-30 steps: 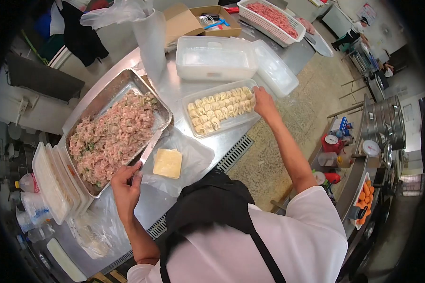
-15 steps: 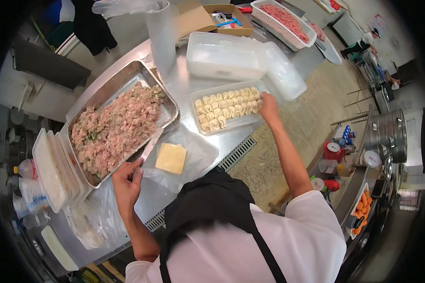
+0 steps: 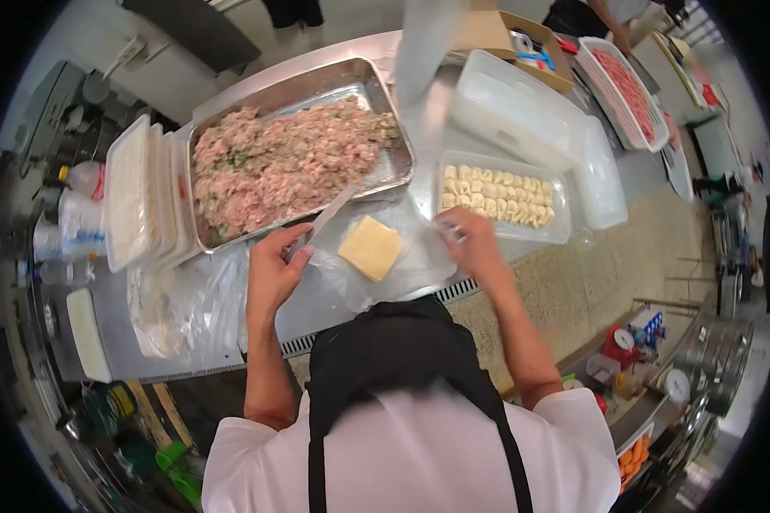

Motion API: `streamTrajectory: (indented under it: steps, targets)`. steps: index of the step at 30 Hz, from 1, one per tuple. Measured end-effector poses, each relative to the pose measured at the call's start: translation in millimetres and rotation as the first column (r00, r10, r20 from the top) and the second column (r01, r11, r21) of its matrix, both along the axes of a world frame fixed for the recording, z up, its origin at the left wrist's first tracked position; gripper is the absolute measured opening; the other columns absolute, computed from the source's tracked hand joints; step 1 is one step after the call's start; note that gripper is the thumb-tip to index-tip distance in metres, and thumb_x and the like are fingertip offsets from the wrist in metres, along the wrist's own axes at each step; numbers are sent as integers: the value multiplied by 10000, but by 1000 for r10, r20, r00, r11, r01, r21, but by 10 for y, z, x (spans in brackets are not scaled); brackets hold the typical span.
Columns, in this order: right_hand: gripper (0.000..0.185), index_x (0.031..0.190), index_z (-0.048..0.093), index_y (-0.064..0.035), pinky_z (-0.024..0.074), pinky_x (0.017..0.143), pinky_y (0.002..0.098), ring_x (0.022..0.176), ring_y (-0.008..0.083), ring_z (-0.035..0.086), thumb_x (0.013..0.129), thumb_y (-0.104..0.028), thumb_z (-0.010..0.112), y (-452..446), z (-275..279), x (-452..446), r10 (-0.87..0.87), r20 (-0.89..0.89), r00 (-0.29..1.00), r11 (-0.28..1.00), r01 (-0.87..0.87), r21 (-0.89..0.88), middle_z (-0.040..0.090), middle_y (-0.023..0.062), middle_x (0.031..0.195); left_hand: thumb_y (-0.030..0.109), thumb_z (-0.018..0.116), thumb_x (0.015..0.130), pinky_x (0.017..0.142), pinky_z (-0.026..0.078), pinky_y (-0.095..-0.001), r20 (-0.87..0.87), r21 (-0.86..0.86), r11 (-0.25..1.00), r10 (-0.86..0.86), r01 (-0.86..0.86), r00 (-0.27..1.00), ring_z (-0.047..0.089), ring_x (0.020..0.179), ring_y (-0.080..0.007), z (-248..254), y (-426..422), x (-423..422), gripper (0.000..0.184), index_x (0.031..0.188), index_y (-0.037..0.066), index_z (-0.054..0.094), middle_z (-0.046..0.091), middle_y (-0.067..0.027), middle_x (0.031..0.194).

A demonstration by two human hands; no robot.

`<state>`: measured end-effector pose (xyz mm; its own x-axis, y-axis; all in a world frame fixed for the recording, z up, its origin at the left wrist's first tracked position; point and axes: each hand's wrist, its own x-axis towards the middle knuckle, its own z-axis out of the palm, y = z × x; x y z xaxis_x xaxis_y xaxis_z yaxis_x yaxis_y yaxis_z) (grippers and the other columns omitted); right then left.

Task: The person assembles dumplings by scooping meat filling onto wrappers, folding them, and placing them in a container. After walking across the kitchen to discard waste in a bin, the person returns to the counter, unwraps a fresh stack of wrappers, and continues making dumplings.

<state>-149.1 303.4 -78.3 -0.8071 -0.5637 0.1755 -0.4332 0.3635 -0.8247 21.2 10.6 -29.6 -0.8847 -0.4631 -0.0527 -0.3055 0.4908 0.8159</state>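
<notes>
My left hand (image 3: 275,267) is closed on the handle end of a flat metal spatula (image 3: 334,208), whose blade tip touches the meat filling. The ground filling (image 3: 274,167) with green bits lies in a metal tray (image 3: 198,232). Right of my left hand, a stack of square yellow wrappers (image 3: 371,248) rests on a plastic sheet (image 3: 432,265). My right hand (image 3: 470,242) is slightly blurred, fingers bent, at the near left corner of a clear container (image 3: 560,224) holding rows of dumplings (image 3: 498,195); I cannot make out anything in its fingers.
Stacked lidded containers (image 3: 133,197) stand left of the tray. Behind the dumplings are an empty plastic box (image 3: 518,107) and a lid (image 3: 603,184). Farther back are a cardboard box (image 3: 543,73), a white basket of meat (image 3: 626,94) and a person's arm (image 3: 606,15).
My right hand has moved from the dumpling container's far right end to its near left corner. The view has turned right. My left hand still holds the spatula.
</notes>
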Motion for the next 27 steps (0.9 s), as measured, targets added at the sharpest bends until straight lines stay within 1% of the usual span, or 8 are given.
streamTrajectory:
  steps: [2, 6, 8, 12, 14, 17, 20, 27]
  targets:
    - [172, 947, 690, -31, 531, 748, 367, 851, 292, 661, 801, -101, 748, -449, -195, 288, 256, -83, 963, 966, -257, -6, 674, 120, 919, 56, 723, 796, 605, 462, -313, -11, 2, 1000, 18, -18, 1000, 557, 658, -175, -30, 9, 15, 365, 1159, 86, 721, 696, -110, 918]
    - [216, 891, 666, -47, 518, 734, 449, 849, 332, 621, 751, -163, 784, -998, -355, 636, 236, -176, 956, 955, -194, 224, 640, 123, 918, 56, 708, 823, 646, 485, -335, -41, -49, 995, 83, -85, 996, 588, 668, -226, -103, -94, 118, 360, 1182, 82, 705, 697, -151, 954]
    - [189, 833, 670, -49, 510, 716, 451, 817, 331, 615, 756, -181, 779, -1078, -457, 621, 239, -190, 952, 960, -202, 196, 642, 120, 873, 32, 682, 828, 666, 491, -404, -83, -203, 973, 89, -105, 993, 618, 705, -329, -204, -261, 201, 378, 1202, 88, 696, 676, -189, 926]
    - [143, 795, 719, -51, 510, 718, 431, 815, 324, 645, 778, -188, 757, -1042, -506, 555, 192, -129, 973, 971, -170, 165, 681, 114, 835, 27, 628, 858, 722, 491, -422, 81, -467, 884, 83, -36, 993, 631, 778, -340, 38, -425, 6, 331, 1181, 51, 698, 667, -193, 859]
    - [127, 797, 729, -55, 513, 726, 430, 826, 323, 653, 790, -181, 746, -1016, -492, 514, 197, -85, 977, 973, -185, 137, 690, 112, 842, 26, 611, 814, 708, 463, -554, 59, -540, 839, -41, 67, 997, 607, 788, -456, -17, -478, -209, 229, 1024, 30, 701, 623, -251, 830]
    - [116, 855, 745, -77, 519, 733, 432, 857, 306, 661, 798, -178, 740, -997, -477, 531, 204, -44, 978, 968, -194, 160, 690, 95, 859, 33, 586, 798, 760, 493, -550, 166, -619, 759, -125, 202, 978, 630, 843, -453, -568, -682, -475, 180, 947, 9, 683, 641, -272, 860]
    - [122, 854, 738, -72, 519, 735, 430, 853, 313, 656, 802, -183, 741, -983, -489, 514, 202, -97, 975, 971, -186, 151, 685, 94, 857, -6, 586, 739, 800, 509, -503, 454, -480, 795, -138, 371, 880, 659, 880, -417, -180, -568, -559, 331, 1025, 55, 740, 670, -270, 908]
    - [102, 825, 709, -69, 519, 703, 446, 819, 323, 639, 785, -157, 740, -986, -387, 619, 243, -185, 952, 960, -209, 184, 664, 93, 832, 18, 605, 753, 807, 542, -470, 592, -459, 818, -11, 348, 806, 688, 897, -396, 14, -577, -716, 363, 1081, 87, 742, 687, -250, 953]
